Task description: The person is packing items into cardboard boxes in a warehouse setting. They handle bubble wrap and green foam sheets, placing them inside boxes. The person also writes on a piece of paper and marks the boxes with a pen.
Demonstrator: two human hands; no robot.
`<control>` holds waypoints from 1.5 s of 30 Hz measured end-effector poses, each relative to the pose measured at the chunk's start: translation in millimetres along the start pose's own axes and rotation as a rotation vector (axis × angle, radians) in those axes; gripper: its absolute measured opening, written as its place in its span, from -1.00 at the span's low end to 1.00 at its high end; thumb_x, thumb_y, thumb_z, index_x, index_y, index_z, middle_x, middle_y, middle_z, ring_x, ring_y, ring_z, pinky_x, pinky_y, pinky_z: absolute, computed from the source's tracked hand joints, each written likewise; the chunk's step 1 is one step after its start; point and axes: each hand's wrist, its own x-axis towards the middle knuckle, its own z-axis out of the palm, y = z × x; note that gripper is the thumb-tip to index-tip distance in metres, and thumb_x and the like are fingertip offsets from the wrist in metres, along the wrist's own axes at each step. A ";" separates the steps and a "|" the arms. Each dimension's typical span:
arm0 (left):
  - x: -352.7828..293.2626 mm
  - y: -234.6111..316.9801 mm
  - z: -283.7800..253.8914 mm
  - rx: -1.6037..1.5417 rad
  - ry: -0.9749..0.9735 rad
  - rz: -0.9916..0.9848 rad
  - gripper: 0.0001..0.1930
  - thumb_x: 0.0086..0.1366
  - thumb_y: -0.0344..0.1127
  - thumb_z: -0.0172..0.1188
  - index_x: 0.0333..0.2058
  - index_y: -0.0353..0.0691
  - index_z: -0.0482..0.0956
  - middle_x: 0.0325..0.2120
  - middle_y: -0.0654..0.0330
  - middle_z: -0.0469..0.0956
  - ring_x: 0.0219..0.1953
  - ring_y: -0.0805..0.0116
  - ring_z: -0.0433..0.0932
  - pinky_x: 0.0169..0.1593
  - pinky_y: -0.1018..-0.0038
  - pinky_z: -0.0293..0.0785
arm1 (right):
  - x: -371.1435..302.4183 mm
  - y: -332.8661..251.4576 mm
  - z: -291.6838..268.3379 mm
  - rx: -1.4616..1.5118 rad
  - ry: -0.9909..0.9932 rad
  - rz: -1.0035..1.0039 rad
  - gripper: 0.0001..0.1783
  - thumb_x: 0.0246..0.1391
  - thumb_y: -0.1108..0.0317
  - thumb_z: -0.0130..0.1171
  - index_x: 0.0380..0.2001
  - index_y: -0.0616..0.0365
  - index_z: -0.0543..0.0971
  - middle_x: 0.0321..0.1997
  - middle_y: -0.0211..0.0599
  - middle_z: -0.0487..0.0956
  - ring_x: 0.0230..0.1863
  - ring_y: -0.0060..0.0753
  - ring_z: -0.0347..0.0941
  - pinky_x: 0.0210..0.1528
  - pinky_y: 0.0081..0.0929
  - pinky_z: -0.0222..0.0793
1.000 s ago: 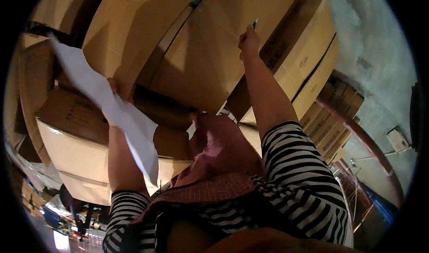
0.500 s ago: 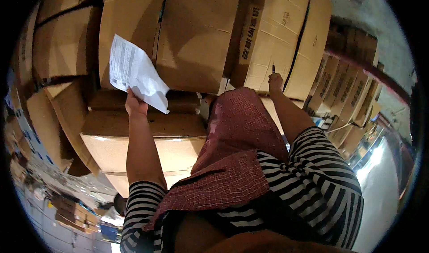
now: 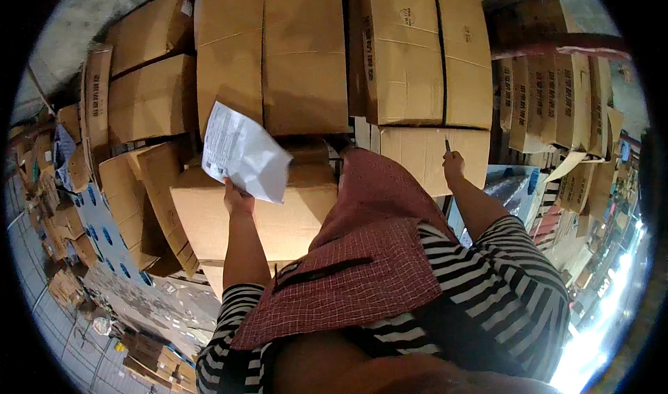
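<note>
My left hand [image 3: 238, 198] grips a white printed sheet of paper [image 3: 245, 159] by its lower edge, the thumb lying on the front. The sheet is tilted and slightly curled. Behind it stand a tall brown carton [image 3: 304, 53] and, lower down, a lighter-lit carton [image 3: 292, 216]. On the right, my right hand [image 3: 453, 166] is closed around a slim dark pen [image 3: 447, 144] with its tip pointing up. That hand is in front of a low carton [image 3: 410, 157], and I cannot tell whether the pen touches it.
Tall cartons [image 3: 403, 46] are stacked ahead. More cartons stand at the left [image 3: 153, 95], above open box flaps [image 3: 156, 192]. Upright flat cartons [image 3: 546, 102] sit at the right under a dark red bar [image 3: 563, 44]. A red checked cloth [image 3: 369, 255] covers my front.
My view has shifted, showing more of both sides. Against the cartons, my right hand sits lower, now before the low carton. The paper and pen stay in my hands.
</note>
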 end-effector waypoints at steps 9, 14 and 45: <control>-69.4 17.7 -146.2 -0.010 0.051 0.120 -0.50 0.32 -0.01 -0.07 0.10 -0.23 0.29 0.09 0.15 0.32 0.10 0.18 0.30 0.16 0.24 0.24 | -27.1 59.8 -81.7 0.124 0.087 -0.151 -0.76 0.02 0.23 0.05 -0.51 0.22 0.45 -0.67 -0.31 0.43 -0.65 -0.48 0.33 -0.60 -0.43 0.23; -128.4 15.0 -177.3 -0.010 0.059 0.075 -0.58 0.32 -0.05 -0.06 0.01 -0.22 0.38 -0.01 0.17 0.41 0.03 0.22 0.37 0.06 0.27 0.36 | -62.1 -12.6 -103.6 0.260 0.048 -0.165 -0.74 0.04 0.20 0.01 -0.46 0.20 0.46 -0.60 -0.29 0.42 -0.57 -0.44 0.30 -0.49 -0.37 0.22; 104.5 76.3 99.0 0.317 0.120 0.000 -0.65 0.34 -0.18 -0.10 0.01 -0.24 0.31 -0.19 0.16 0.44 -0.17 0.30 0.43 -0.05 0.36 0.37 | 186.4 -557.7 213.7 0.067 -0.376 -0.453 -0.74 0.10 0.20 0.00 -0.39 0.19 0.51 -0.59 -0.36 0.42 -0.54 -0.53 0.32 -0.49 -0.49 0.25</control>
